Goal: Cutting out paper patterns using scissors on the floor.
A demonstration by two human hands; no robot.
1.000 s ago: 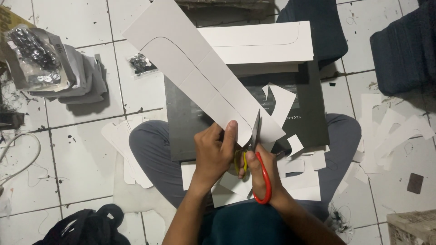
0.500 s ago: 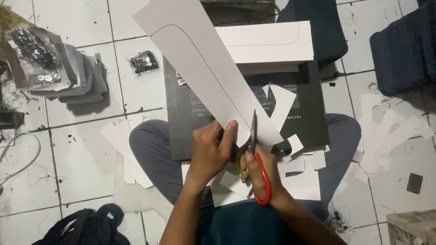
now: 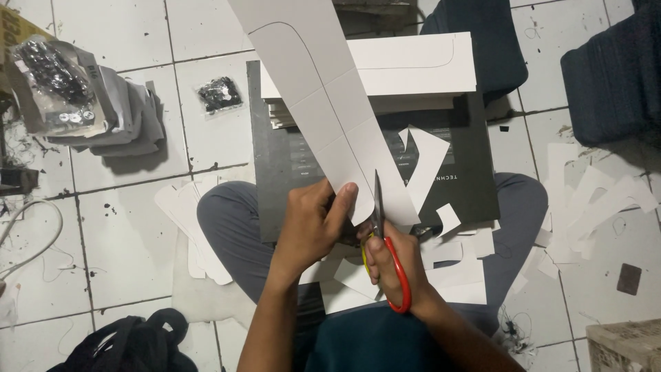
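My left hand [image 3: 313, 224] grips the near end of a long white card strip [image 3: 313, 96] that bears a drawn outline and slants up to the top edge. In my right hand [image 3: 396, 265] are red-handled scissors [image 3: 385, 238], their blades pointing upward into the strip's near end beside my left thumb. Both hands sit over my lap, above a dark flat box [image 3: 289, 165] resting across my crossed legs.
A stack of white card sheets [image 3: 420, 65] lies on the dark box. White offcuts [image 3: 592, 200] litter the tiled floor and my lap. Plastic bags of small dark parts [image 3: 58, 86] lie far left, dark cloth [image 3: 616, 69] upper right, a black bag [image 3: 131, 344] near left.
The card strip has shifted rightward and steeper in view. The scissors have moved further up along the strip's edge, with both hands staying close together.
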